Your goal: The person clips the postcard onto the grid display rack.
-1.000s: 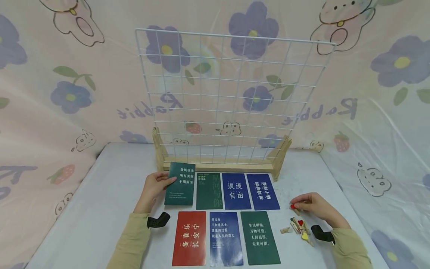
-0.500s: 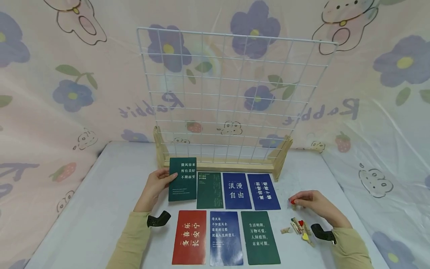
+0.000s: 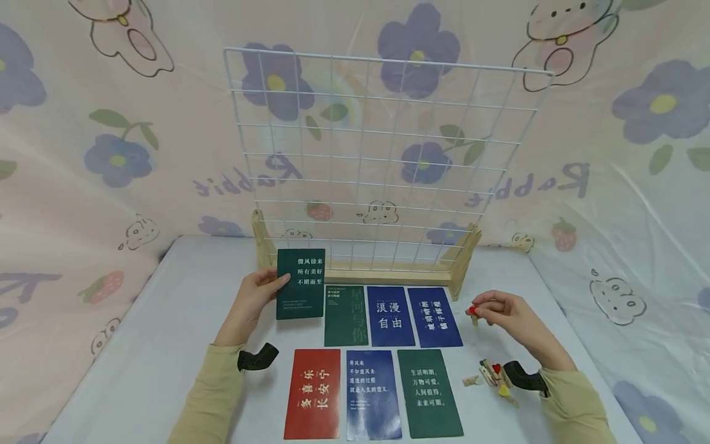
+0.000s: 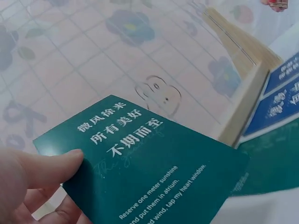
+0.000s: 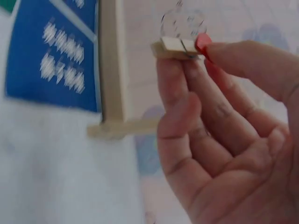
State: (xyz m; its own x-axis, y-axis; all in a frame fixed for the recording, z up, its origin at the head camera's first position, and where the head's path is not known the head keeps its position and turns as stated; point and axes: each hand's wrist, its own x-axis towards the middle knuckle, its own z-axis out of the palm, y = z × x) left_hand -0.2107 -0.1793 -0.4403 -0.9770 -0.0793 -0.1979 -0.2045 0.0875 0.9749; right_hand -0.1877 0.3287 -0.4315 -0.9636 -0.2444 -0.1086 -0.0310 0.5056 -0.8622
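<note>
Head view: your left hand (image 3: 248, 302), pinching one dark-green card (image 3: 302, 302) by its left edge, before the wire grid (image 3: 360, 159); your right hand (image 3: 514, 319), pinching one wooden clip (image 3: 474, 317), right of a blue card (image 3: 442, 339). Left wrist: card, white lettering, tilted. Right wrist: clip, pale, red-ended.

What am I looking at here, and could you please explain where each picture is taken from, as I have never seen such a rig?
There is no machine, just a person's two bare hands. The wide picture comes from a camera worn on the head; the two close ones come from cameras on the wrists. The left hand holds a dark green card by one side. The right hand pinches a small wooden clip with a red ornament. On the white table lie one red card, two other green cards, three blue cards and more clips. Behind them, a white wire grid stands in a wooden base.
</note>
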